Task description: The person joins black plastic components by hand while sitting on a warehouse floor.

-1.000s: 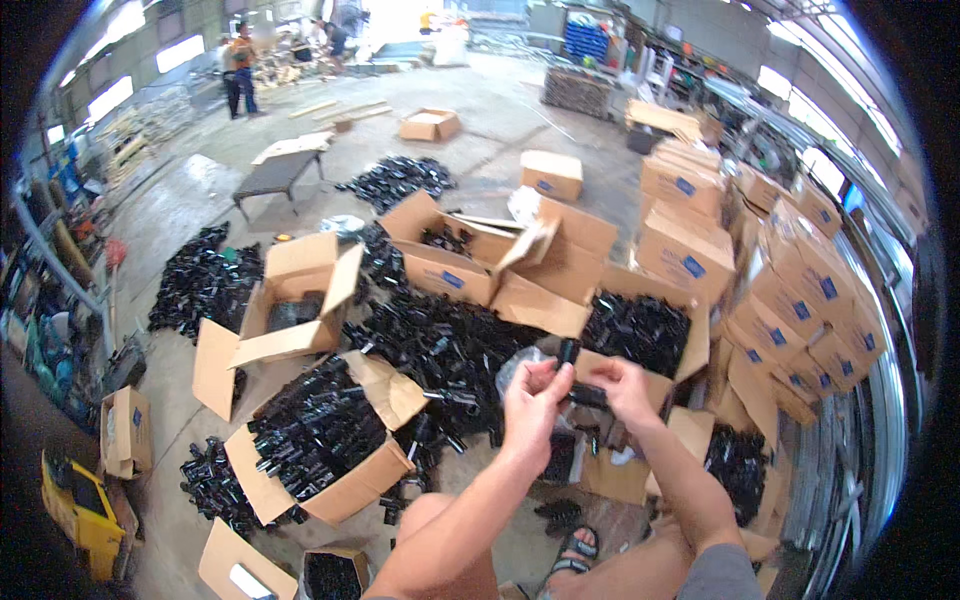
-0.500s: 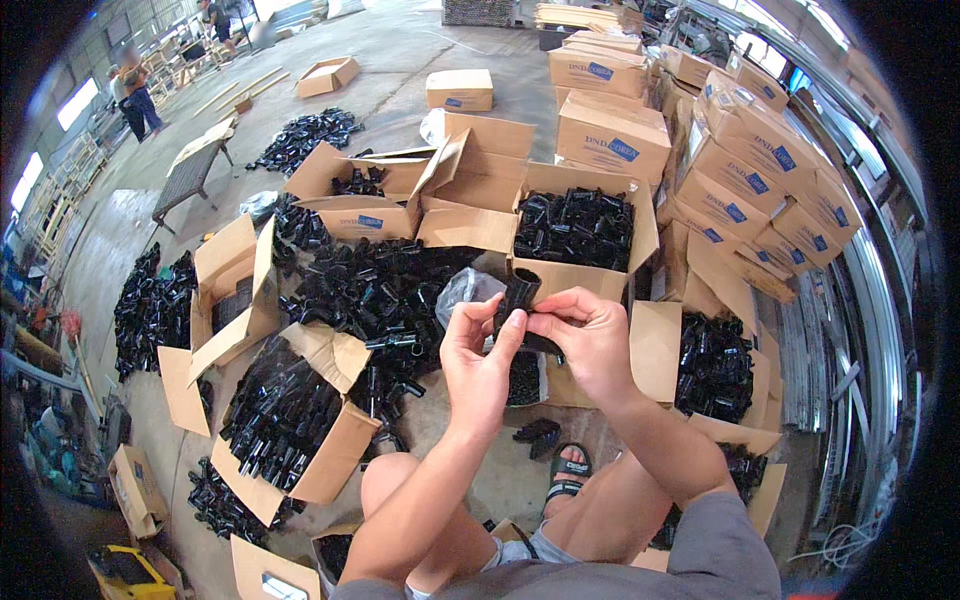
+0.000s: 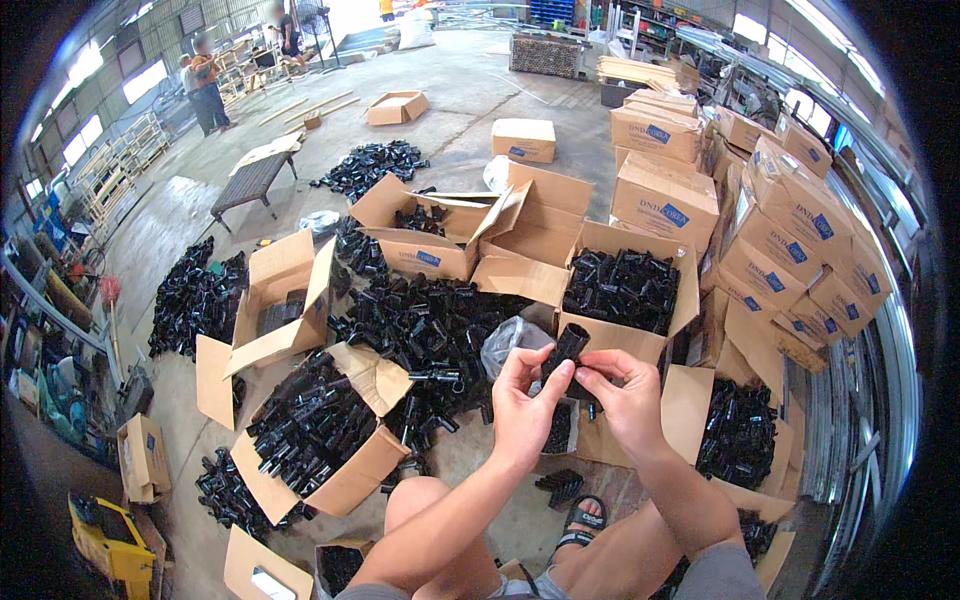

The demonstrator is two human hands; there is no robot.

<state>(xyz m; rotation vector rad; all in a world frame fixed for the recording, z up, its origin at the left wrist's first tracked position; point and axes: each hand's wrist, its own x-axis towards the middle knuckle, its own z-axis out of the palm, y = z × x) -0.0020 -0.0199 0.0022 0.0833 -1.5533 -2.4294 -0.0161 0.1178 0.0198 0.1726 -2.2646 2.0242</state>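
Over the boxes in front of me, my left hand (image 3: 528,410) grips a short black plastic tube fitting (image 3: 570,345) between thumb and fingers, its open end tilted up. My right hand (image 3: 625,398) is closed in a pinch against the fitting's side; what its fingertips hold is hidden. Below the hands stands a small box of tiny dark parts (image 3: 562,428), partly covered. A clear plastic bag (image 3: 508,345) lies by my left fingers. Just beyond is an open carton (image 3: 682,300) filled with black fittings.
Loose black fittings (image 3: 430,325) are heaped on the floor to the left, beside an open carton (image 3: 350,485) full of them. Closed cartons (image 3: 790,235) are stacked at right, near long metal profiles (image 3: 835,400). A low bench (image 3: 255,185) and people (image 3: 205,90) are farther off.
The view has shifted, so the surroundings sit farther right and more of the far hall shows. Both hands still hold the fitting close together, its open end now leaning more to the right.
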